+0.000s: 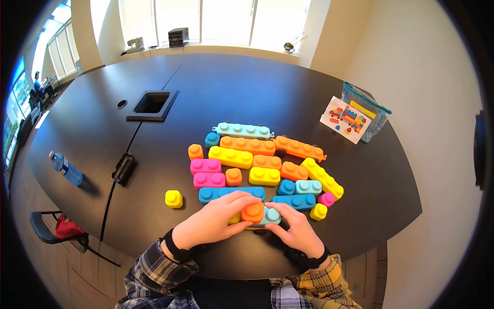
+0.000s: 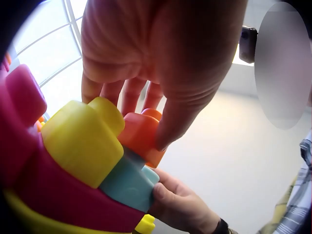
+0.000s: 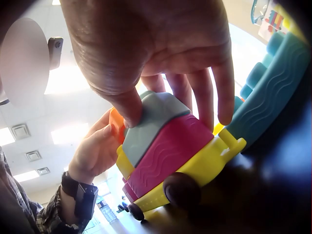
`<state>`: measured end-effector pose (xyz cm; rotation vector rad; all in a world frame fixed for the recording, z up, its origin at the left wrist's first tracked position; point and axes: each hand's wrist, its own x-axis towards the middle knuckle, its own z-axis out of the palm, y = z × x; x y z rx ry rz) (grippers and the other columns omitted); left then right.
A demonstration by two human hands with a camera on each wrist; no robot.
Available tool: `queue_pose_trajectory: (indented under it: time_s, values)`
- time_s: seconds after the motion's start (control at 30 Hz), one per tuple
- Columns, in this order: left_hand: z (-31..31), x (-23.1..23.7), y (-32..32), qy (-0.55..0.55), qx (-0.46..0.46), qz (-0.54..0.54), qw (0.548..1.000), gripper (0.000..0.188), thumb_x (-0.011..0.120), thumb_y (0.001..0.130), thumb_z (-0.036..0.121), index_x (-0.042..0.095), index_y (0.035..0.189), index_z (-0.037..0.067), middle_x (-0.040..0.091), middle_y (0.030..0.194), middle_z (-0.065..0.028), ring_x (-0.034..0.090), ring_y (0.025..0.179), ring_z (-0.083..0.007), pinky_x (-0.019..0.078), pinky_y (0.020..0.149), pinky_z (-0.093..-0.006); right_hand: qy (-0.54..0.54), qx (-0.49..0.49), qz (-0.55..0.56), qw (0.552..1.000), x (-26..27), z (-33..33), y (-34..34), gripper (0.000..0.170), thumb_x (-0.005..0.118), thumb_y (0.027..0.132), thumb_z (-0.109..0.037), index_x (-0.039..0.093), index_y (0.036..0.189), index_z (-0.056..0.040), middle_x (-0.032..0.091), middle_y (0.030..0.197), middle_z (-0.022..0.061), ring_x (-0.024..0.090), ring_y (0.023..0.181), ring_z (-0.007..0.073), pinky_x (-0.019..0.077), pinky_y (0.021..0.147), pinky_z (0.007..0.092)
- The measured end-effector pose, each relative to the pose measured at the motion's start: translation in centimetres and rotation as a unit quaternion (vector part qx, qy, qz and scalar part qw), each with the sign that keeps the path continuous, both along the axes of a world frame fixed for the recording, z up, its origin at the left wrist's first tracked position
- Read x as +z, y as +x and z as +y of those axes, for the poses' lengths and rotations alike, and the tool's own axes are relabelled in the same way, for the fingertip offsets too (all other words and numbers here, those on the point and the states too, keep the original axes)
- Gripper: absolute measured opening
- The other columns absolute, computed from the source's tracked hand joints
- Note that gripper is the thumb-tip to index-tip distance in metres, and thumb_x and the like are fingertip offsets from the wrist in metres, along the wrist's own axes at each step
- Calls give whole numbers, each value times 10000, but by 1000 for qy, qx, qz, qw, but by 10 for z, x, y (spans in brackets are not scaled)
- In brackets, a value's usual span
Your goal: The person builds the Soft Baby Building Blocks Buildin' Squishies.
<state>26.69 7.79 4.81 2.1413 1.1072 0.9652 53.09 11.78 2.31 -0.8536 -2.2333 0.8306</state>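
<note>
In front of the body stands a small stacked vehicle: a yellow wheeled base [image 3: 207, 168], a magenta block [image 3: 170, 151] on it, then a yellow block [image 2: 80, 141] and a light blue block [image 3: 156, 119] on top. My left hand [image 1: 213, 219] pinches an orange block [image 1: 252, 212] between thumb and fingers. The orange block sits tilted over the light blue one in the left wrist view. From the other side, my right hand [image 1: 300, 232] grips the light blue block, thumb on its near face and fingers behind.
Several loose blocks lie beyond the hands, including a long blue block [image 1: 231, 194] and a yellow block [image 1: 174, 199]. Wheeled orange [image 1: 300, 148] and light blue [image 1: 243, 130] pieces lie farther back. A picture card [image 1: 346, 119] leans on a clear bag [image 1: 378, 121]; a water bottle [image 1: 67, 169] stands left.
</note>
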Motion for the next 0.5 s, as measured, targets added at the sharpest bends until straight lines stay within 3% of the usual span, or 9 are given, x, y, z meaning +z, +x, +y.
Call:
queue_pose_trajectory:
  time_s: [0.43, 0.5]
  values:
    - [-5, -3, 6, 22, 29, 24, 999, 565, 818, 868, 90, 614, 1394, 62, 637, 1313, -145, 641, 1206, -362, 540, 1026, -423, -1, 5, 3, 1000, -2, 1, 0, 487, 793, 946, -209, 621, 1375, -55, 697, 1279, 174, 684, 1117, 399, 565, 922, 414]
    - [-7, -2, 5, -4, 20, 25, 999, 632, 831, 862, 101, 578, 1438, 51, 629, 1359, -152, 626, 1251, -369, 524, 1062, -432, 1, 6, 4, 1000, -3, 0, -1, 482, 792, 947, -211, 622, 1372, -58, 696, 1273, 173, 683, 1113, 400, 566, 917, 414]
